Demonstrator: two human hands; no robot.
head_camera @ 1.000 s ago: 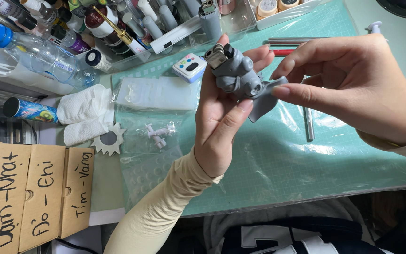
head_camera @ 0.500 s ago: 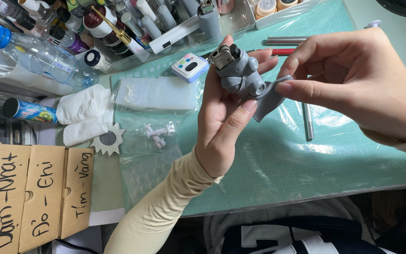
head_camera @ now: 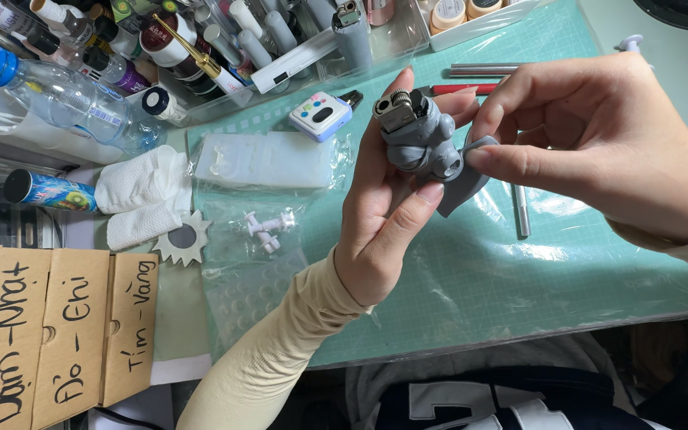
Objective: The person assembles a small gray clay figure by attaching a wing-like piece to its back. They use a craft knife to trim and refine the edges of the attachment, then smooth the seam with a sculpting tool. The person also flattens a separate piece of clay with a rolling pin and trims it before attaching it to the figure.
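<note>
Green cutting mat (head_camera: 519,287) underlies both hands. Left hand (head_camera: 392,215) curls around a clay-wrapped lighter (head_camera: 417,135), upright, metal head topmost. Right hand (head_camera: 599,151), just beside it, pinches a grey clay flap (head_camera: 465,187) hanging off the lighter's lower side.

left hand (head_camera: 384,215) holds clay-wrapped lighter (head_camera: 417,135); right hand (head_camera: 599,143) pinches its grey flap (head_camera: 463,179).

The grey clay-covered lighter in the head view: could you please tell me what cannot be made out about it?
- Grey clay-covered lighter: its lower body is wrapped in clay, and the left hand hides its far side.
- Grey clay flap: its tip is pinched under the right hand fingers.
- Clay surface detail: too small to tell.
</note>
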